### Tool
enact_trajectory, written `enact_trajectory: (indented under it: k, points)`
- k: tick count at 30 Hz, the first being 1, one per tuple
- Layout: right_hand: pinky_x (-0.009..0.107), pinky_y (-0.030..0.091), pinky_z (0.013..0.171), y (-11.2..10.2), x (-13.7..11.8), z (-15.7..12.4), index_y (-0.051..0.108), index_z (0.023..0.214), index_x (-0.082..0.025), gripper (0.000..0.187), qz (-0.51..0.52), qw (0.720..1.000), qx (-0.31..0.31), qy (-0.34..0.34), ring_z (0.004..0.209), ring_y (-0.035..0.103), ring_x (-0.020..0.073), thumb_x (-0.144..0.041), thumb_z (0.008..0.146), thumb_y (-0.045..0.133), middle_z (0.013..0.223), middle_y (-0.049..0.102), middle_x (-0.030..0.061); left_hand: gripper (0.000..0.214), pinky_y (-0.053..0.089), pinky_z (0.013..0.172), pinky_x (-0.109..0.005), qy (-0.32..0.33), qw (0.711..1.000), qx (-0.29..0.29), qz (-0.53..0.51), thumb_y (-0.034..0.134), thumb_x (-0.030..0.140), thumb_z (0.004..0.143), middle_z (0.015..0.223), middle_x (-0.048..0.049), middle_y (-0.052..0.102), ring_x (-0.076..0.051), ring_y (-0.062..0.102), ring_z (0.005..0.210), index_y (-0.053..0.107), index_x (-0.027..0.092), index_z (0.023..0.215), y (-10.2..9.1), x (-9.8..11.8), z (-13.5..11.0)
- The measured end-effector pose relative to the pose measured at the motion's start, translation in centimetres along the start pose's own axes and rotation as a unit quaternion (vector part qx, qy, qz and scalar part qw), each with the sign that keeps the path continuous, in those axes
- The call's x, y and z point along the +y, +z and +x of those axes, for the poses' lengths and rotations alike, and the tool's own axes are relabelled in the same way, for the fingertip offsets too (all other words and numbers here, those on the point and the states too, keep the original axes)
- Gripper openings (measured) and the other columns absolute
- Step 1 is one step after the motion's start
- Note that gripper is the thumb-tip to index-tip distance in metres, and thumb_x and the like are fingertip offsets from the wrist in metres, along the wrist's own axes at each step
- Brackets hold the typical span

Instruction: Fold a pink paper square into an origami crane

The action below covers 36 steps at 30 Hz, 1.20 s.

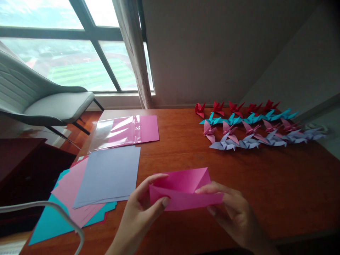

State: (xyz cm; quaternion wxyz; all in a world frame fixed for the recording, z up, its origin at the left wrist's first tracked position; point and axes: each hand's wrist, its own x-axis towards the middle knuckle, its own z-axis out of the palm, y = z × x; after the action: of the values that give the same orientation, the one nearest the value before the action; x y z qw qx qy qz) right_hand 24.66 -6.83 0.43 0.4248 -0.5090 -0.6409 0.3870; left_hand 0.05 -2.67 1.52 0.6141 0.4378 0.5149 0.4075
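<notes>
A sheet of bright pink origami paper [186,202], partly folded and gaping along its top, is held up over the front of the wooden table. My left hand [146,198] pinches its left end, thumb on the near face and fingers behind. At the right end, my right hand [233,205] grips the paper, one finger reaching inside the opened fold and the thumb underneath. Rows of folded paper cranes stand at the back right: red cranes [219,108], turquoise cranes [232,119], pink cranes [230,131] and pale lilac cranes [248,141].
Left of my hands lie fanned paper sheets: lilac-grey [111,173], light pink [63,187] and turquoise [45,223]. A clear plastic sleeve [114,132] with pink paper [150,128] is behind them. A white cable [61,209] curves at lower left. A chair [55,106] stands beside the window.
</notes>
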Motion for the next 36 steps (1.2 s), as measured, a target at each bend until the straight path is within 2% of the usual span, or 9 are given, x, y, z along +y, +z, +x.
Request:
enact_trajectory:
  k: [3, 6, 9, 11, 14, 18, 21, 24, 36]
  points:
    - [0.036, 0.056, 0.097, 0.6, 0.4, -0.2, 0.078, 0.103, -0.029, 0.018, -0.008, 1.000, 0.007, 0.018, 0.111, 0.069, 0.0267, -0.026, 0.090, 0.067, 0.116, 0.075, 0.0077, 0.045, 0.053, 0.067, -0.021, -0.005, 0.998, 0.057, -0.004, 0.084, 0.039, 0.071, 0.092, -0.0054, 0.074, -0.018, 0.066, 0.079, 0.073, 0.023, 0.111, 0.0, -1.0, 0.6]
    - [0.041, 0.053, 0.103, 1.5, 1.0, -0.2, 0.070, 0.120, -0.030, 0.032, 0.068, 0.993, 0.074, 0.057, 0.127, 0.060, 0.0289, -0.033, 0.088, 0.070, 0.139, 0.063, 0.0102, 0.057, 0.047, 0.057, -0.017, 0.014, 0.995, 0.094, -0.005, 0.084, 0.039, 0.073, 0.070, 0.0021, 0.065, -0.011, 0.056, 0.062, 0.067, 0.023, 0.125, 0.3, -1.4, 0.9]
    - [0.041, 0.056, 0.097, 2.4, 1.4, 0.2, 0.048, 0.144, -0.033, 0.063, 0.190, 0.962, 0.153, 0.124, 0.130, 0.058, 0.0285, -0.046, 0.086, 0.072, 0.154, 0.048, 0.0134, 0.066, 0.043, 0.056, -0.015, 0.028, 0.995, 0.099, -0.013, 0.083, 0.036, 0.076, 0.062, 0.0064, 0.055, -0.008, 0.050, 0.058, 0.059, 0.024, 0.137, 0.9, -1.4, 0.7]
    - [0.041, 0.057, 0.094, 2.8, 1.5, 0.7, 0.049, 0.143, -0.029, 0.069, 0.236, 0.940, 0.158, 0.187, 0.122, 0.064, 0.0293, -0.053, 0.083, 0.073, 0.145, 0.057, 0.0167, 0.069, 0.044, 0.058, -0.015, 0.029, 0.995, 0.097, -0.020, 0.082, 0.035, 0.077, 0.063, 0.0065, 0.056, -0.008, 0.052, 0.059, 0.056, 0.025, 0.140, 1.1, -1.5, 0.6]
    - [0.038, 0.059, 0.087, 3.3, 1.5, 1.2, 0.068, 0.118, -0.021, 0.053, 0.249, 0.926, 0.150, 0.243, 0.102, 0.072, 0.0286, -0.057, 0.079, 0.075, 0.112, 0.075, 0.0149, 0.064, 0.046, 0.058, -0.016, 0.024, 0.996, 0.080, -0.009, 0.083, 0.037, 0.074, 0.063, 0.0048, 0.059, -0.010, 0.054, 0.060, 0.063, 0.022, 0.133, 1.1, -2.0, 0.8]
    - [0.028, 0.059, 0.072, 3.7, 1.6, 1.3, 0.074, 0.089, -0.021, 0.033, 0.184, 0.929, 0.221, 0.232, 0.080, 0.071, 0.0212, -0.052, 0.079, 0.076, 0.084, 0.076, 0.0057, 0.050, 0.046, 0.058, -0.018, 0.001, 0.998, 0.065, 0.013, 0.084, 0.042, 0.072, 0.071, 0.0005, 0.066, -0.013, 0.058, 0.064, 0.073, 0.020, 0.116, 0.5, -2.4, 1.3]
    - [0.027, 0.059, 0.070, 3.6, 1.6, 1.2, 0.075, 0.084, -0.021, 0.027, 0.149, 0.936, 0.233, 0.218, 0.076, 0.071, 0.0200, -0.048, 0.080, 0.077, 0.081, 0.075, 0.0044, 0.036, 0.048, 0.061, -0.020, -0.011, 0.998, 0.050, 0.020, 0.081, 0.046, 0.074, 0.081, -0.0045, 0.073, -0.016, 0.063, 0.071, 0.077, 0.018, 0.096, 0.4, -2.1, 1.5]
    - [0.027, 0.060, 0.070, 3.2, 1.3, 1.2, 0.077, 0.083, -0.022, 0.025, 0.132, 0.940, 0.232, 0.212, 0.075, 0.072, 0.0200, -0.047, 0.080, 0.077, 0.081, 0.076, 0.0042, 0.030, 0.047, 0.060, -0.020, -0.005, 0.998, 0.058, 0.031, 0.080, 0.046, 0.076, 0.077, -0.0048, 0.073, -0.016, 0.062, 0.070, 0.076, 0.017, 0.082, 0.6, -1.7, 1.5]
    - [0.024, 0.060, 0.069, 2.5, 0.3, 1.1, 0.079, 0.084, -0.023, 0.021, 0.111, 0.938, 0.256, 0.204, 0.075, 0.073, 0.0192, -0.044, 0.080, 0.078, 0.081, 0.077, 0.0038, 0.027, 0.047, 0.058, -0.019, -0.018, 0.996, 0.078, 0.025, 0.084, 0.044, 0.072, 0.074, -0.0038, 0.074, -0.015, 0.062, 0.066, 0.078, 0.018, 0.078, 0.8, -1.5, 1.3]
